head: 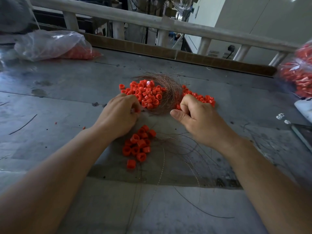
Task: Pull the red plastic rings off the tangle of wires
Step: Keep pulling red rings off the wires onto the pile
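A tangle of thin copper wires (170, 92) lies mid-table with several red plastic rings (146, 94) heaped in and beside it. More red rings (200, 97) sit to its right. My left hand (121, 114) has its fingers curled at the tangle's near left edge, and a bit of red shows at the fingertips. My right hand (194, 115) is fisted on the wire strands at the near right edge. A smaller pile of loose rings (138, 146) lies between my wrists, with loose wire strands (179, 149) trailing toward me.
The grey metal table (59, 92) carries a clear plastic bag of red rings (52, 44) at the far left and another bag (298, 75) at the right edge. A white object (303, 107) and small white parts (282, 118) lie at right. A railing (152, 21) runs behind.
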Demonstrator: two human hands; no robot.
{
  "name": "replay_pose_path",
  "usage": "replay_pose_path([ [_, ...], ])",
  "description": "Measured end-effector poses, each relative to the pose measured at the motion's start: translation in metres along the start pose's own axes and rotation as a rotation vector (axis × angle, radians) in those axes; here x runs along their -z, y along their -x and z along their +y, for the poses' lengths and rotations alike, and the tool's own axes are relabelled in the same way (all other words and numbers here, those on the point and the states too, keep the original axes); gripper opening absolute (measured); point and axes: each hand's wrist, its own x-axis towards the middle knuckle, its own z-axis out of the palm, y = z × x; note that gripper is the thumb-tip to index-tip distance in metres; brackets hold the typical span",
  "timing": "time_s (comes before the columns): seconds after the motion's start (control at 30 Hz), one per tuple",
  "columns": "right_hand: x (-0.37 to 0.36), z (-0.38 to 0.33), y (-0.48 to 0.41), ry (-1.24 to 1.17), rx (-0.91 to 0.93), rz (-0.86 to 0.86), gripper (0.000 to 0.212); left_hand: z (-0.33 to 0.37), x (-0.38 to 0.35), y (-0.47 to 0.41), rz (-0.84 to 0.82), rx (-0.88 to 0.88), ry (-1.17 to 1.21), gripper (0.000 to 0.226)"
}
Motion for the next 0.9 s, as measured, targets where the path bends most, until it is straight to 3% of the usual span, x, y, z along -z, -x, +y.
replay_pose_path([
  [0.2, -0.002, 0.001, 0.0, 0.021, 0.004, 0.03, 0.039, 0.002, 0.001, 0.0, 0.013, -0.049, -0.025, 0.01],
  [0.4, -0.003, 0.001, -0.001, -0.084, -0.002, 0.204, 0.057, 0.003, -0.001, 0.002, -0.046, -0.064, 0.009, 0.024],
  [0.6, -0.006, -0.006, 0.0, -0.194, 0.099, 0.267, 0.065, 0.004, 0.002, 0.003, -0.051, -0.094, -0.023, 0.006],
  [0.9, -0.012, -0.004, -0.002, -0.096, 0.086, 0.268, 0.063, 0.006, 0.005, 0.006, 0.126, -0.033, 0.1, 0.011],
])
